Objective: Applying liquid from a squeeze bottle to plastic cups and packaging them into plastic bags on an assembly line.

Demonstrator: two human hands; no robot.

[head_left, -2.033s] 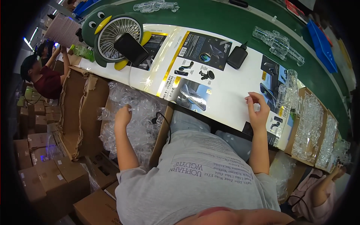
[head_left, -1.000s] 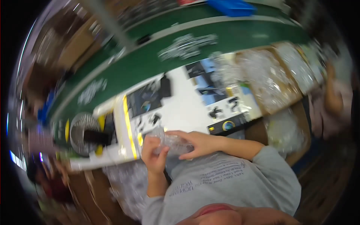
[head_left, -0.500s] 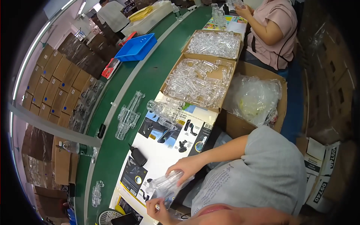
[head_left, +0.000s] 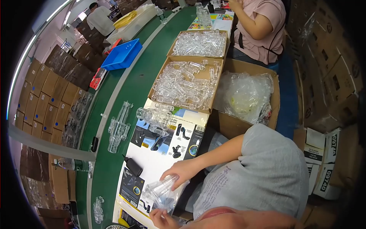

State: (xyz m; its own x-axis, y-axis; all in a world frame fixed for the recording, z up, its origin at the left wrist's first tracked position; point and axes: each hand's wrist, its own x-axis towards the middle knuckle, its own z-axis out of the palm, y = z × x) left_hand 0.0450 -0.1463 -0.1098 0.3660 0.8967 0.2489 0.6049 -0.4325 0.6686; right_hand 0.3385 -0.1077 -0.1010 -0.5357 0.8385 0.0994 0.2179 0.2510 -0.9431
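My right hand (head_left: 180,174) is closed over the upper side of a crinkled clear plastic bag (head_left: 162,195), in which clear tubular shapes show faintly. Just below the bag's lower edge, my left hand (head_left: 163,219) has its fingers curled; what they pinch, if anything, is hidden. Both hands are over the near edge of a printed cardboard sheet (head_left: 152,168) that covers the bench. A black dropper bottle (head_left: 132,166) lies beyond the bag. Farther up the sheet rests a clear plastic assembly of tubes (head_left: 155,118).
Two shallow cartons of clear plastic parts, a nearer one (head_left: 216,86) and a farther one (head_left: 225,47), stand up the bench. Another clear assembly (head_left: 119,129) lies on the green belt (head_left: 139,82), by a blue tray (head_left: 122,55). A co-worker (head_left: 263,26) sits at the far end.
The whole view has shifted, so the bench sits farther left. My left hand's fingers have changed their pose at the bag's lower edge; the right hand keeps its grip on the bag.
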